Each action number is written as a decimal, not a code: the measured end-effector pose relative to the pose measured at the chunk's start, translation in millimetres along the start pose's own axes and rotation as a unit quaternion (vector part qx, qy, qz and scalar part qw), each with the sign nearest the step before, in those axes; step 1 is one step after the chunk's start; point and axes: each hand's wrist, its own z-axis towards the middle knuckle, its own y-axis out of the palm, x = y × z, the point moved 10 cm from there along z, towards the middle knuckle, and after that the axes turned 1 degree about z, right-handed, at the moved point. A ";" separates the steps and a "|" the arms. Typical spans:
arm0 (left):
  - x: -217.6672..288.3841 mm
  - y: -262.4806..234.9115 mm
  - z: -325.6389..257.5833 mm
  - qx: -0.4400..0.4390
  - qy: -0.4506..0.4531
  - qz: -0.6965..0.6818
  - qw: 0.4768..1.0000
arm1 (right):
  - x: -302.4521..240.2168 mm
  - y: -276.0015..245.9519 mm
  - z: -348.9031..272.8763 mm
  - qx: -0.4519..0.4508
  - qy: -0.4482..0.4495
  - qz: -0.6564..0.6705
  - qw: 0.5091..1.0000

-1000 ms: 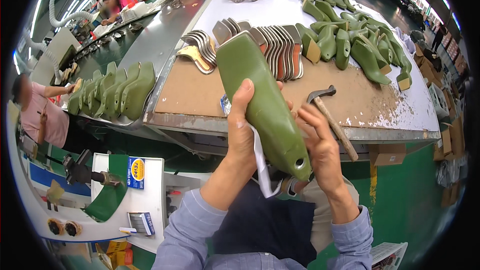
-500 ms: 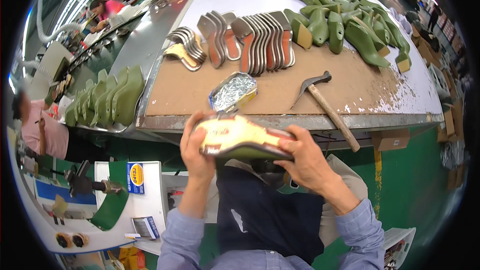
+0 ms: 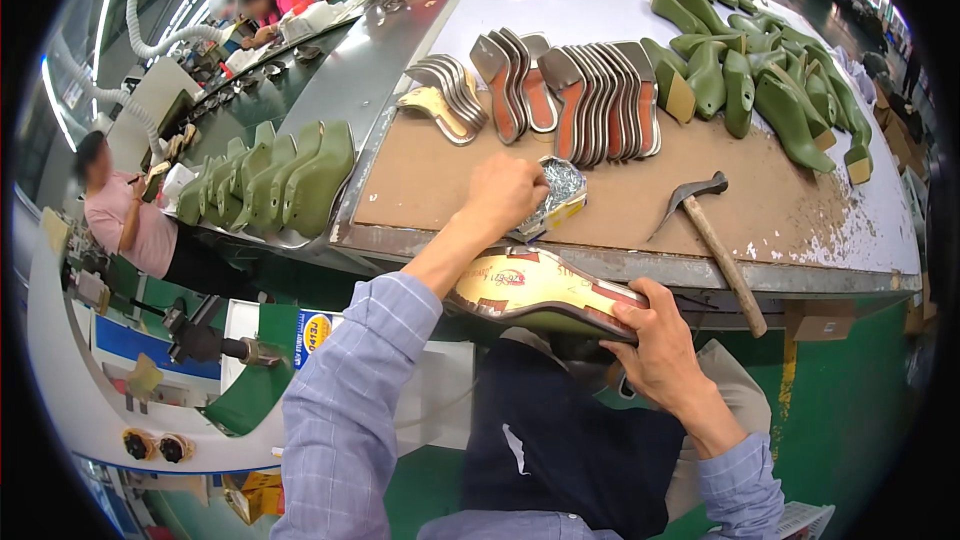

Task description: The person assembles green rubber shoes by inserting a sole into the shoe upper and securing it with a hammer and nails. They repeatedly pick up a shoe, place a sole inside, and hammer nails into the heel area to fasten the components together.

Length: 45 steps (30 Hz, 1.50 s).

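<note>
My right hand (image 3: pixel 655 345) grips one end of a green shoe last (image 3: pixel 550 321), thumb on top and fingers below. It lies sole up over my lap, with a cream and brown insole (image 3: pixel 515 280) on its upturned face. My left hand (image 3: pixel 505 195) is at the edge of a small open box of nails (image 3: pixel 565 185) on the table. Its fingers are curled closed with the tips at the nails, and what they pinch, if anything, is hidden. A hammer (image 3: pixel 715 245) with a wooden handle rests to the right, its handle sticking out past the table's front edge.
Rows of brown insoles with dark rims (image 3: pixel 600 100) stand on the worktable (image 3: pixel 430 195). Many green lasts (image 3: pixel 785 120) are heaped at the right, and more lasts (image 3: pixel 320 180) stand at left. A white machine (image 3: pixel 235 430) is at lower left. Other people work further back.
My left hand has let go of the last and moved up to the box of nails. My right hand still holds the last. The whole view has shifted, so the table sits further right.
</note>
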 end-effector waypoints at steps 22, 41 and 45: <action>145.7 -41.5 -114.7 0.045 0.124 -0.222 0.966 | 78.9 -86.7 -5.8 -0.002 0.165 -0.292 0.942; 160.5 -34.7 -111.2 0.037 0.153 -0.142 0.977 | 7.2 -153.9 -73.1 0.067 0.216 0.072 0.971; 157.1 -34.2 -111.5 0.056 0.147 -0.144 0.977 | -21.4 -169.5 -71.3 0.128 0.135 0.054 0.981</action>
